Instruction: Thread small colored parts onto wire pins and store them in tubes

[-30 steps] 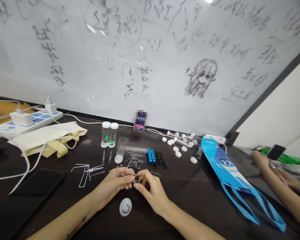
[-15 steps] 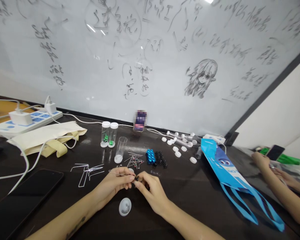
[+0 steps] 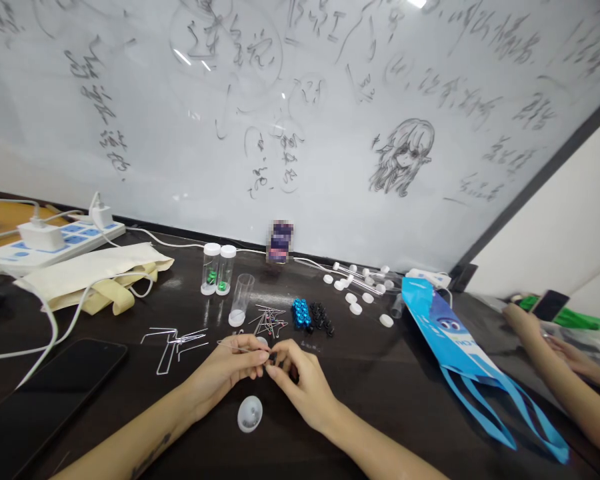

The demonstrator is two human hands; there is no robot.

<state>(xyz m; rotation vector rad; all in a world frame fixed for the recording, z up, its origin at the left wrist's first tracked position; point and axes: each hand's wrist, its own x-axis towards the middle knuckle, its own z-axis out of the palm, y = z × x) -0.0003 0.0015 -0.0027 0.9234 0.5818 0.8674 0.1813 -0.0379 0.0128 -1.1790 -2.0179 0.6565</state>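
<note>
My left hand (image 3: 233,363) is closed in a pinch on a thin metal rod (image 3: 229,345), whose far end sticks out to the left over the fingers. Between the fingertips of my right hand (image 3: 300,377), also closed, sits a small black part (image 3: 273,358), largely covered by the fingers. The rod's near end meets this part, though the exact contact is hidden. Just below the hands lies a small translucent cup (image 3: 250,414) with tiny bits inside. Behind them are a pile of thin metal pins (image 3: 270,321), shiny blue pieces (image 3: 301,313) and black pieces (image 3: 323,319) in rows.
Bent metal rods (image 3: 176,341) and a dark phone (image 3: 55,403) lie left. Clear tubes (image 3: 211,267) with green pieces and an uncapped tube (image 3: 242,297) stand behind. White caps (image 3: 356,309) and a blue bag (image 3: 445,327) are right. Another person's arm (image 3: 560,373) is far right.
My right hand's fingertips have shifted slightly on the black part, the thumb moving a little left. My left hand and the rod stay nearly in place.
</note>
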